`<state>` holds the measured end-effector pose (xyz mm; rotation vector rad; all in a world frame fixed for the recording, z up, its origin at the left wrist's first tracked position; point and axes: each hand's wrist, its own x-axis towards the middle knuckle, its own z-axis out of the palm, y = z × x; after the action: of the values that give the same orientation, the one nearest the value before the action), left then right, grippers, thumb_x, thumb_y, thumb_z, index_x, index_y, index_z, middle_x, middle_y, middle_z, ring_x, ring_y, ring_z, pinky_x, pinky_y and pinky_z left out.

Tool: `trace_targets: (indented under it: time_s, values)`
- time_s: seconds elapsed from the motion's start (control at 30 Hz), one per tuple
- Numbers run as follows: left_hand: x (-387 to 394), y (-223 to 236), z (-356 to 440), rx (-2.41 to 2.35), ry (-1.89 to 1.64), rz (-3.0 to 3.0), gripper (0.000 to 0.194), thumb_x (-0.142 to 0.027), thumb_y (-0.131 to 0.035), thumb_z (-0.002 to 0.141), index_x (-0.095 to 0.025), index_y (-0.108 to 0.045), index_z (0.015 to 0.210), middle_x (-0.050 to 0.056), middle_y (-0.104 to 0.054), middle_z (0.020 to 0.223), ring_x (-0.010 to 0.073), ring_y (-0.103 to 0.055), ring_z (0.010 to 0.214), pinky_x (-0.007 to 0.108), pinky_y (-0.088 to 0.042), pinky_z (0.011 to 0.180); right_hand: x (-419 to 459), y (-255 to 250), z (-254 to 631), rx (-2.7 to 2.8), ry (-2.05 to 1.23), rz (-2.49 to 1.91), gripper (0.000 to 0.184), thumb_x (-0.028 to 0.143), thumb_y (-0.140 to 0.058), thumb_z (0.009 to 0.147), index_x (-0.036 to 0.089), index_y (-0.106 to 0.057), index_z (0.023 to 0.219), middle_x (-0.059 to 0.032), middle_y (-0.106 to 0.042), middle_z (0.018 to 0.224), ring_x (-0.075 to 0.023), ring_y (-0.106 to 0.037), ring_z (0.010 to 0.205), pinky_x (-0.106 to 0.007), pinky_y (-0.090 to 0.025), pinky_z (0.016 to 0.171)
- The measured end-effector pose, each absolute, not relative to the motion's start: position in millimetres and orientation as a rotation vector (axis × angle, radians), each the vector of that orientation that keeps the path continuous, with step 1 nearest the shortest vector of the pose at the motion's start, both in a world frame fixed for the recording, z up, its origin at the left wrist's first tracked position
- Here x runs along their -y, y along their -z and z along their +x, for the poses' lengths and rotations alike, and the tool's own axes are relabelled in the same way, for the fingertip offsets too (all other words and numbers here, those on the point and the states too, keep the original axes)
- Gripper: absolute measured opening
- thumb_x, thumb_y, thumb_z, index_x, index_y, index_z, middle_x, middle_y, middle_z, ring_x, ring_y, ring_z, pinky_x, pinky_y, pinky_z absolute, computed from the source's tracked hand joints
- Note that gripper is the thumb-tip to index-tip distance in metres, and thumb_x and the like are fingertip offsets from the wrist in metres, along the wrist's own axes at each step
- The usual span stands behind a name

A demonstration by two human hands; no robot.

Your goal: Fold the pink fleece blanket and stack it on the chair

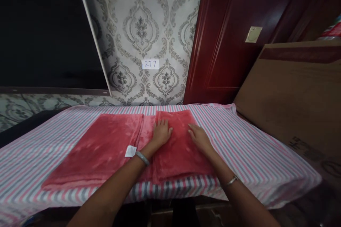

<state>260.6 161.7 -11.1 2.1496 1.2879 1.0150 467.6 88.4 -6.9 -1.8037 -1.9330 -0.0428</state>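
A red fleece cloth (101,149) lies spread on a table covered with a pink, white and grey striped sheet (253,149). Its right part is folded over into a thicker panel (178,152). My left hand (161,132) rests flat on the left edge of that folded panel, fingers stretched out. My right hand (198,135) lies flat on the panel's right side, fingers also extended. A small white label (130,151) sticks out of the cloth near my left wrist. Both wrists wear bangles.
Behind the table stands a patterned wall with a paper tag reading 277 (150,64). A dark screen (45,28) fills the upper left. A dark red door (239,32) is behind right, and a brown cardboard sheet (293,92) leans at the right.
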Motion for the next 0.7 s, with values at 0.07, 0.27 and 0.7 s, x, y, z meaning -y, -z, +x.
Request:
trace_targets:
  time_s: [0.07, 0.27, 0.7]
  values:
    - [-178.4, -1.0, 266.5, -1.253, -1.039, 2.155, 0.046, -0.023, -0.062, 0.084, -0.016, -0.059, 0.130, 0.022, -0.051, 0.147, 0.0374, -0.036, 0.146, 0.054, -0.008, 0.124, -115.4, -10.9, 461.8, 1.920, 0.062, -1.834, 0.045, 0.019, -0.041, 0.099, 0.010, -0.058, 0.140, -0.0151, -0.058, 0.142, -0.0240, -0.051, 0.134, -0.036, -0.036, 0.115]
    - [-221.1, -6.1, 278.4, -1.374, -0.969, 2.212, 0.056, -0.025, -0.062, 0.086, -0.009, -0.053, 0.138, 0.026, -0.039, 0.156, 0.0369, -0.024, 0.152, 0.052, -0.001, 0.125, -183.6, -16.3, 451.3, 1.878, 0.034, -1.934, 0.051, 0.024, -0.040, 0.103, 0.008, -0.044, 0.151, -0.0182, -0.042, 0.155, -0.0303, -0.034, 0.147, -0.047, -0.029, 0.118]
    - [-232.6, 17.8, 269.7, -1.797, -0.284, 2.401, 0.080, -0.058, -0.033, 0.096, -0.006, -0.028, 0.156, 0.021, -0.027, 0.164, 0.0359, -0.017, 0.154, 0.062, -0.015, 0.122, -203.6, 42.0, 472.6, 1.863, -0.187, -2.181, 0.058, 0.044, -0.028, 0.106, 0.016, -0.035, 0.157, -0.0095, -0.023, 0.166, -0.0264, -0.021, 0.152, -0.046, -0.029, 0.118]
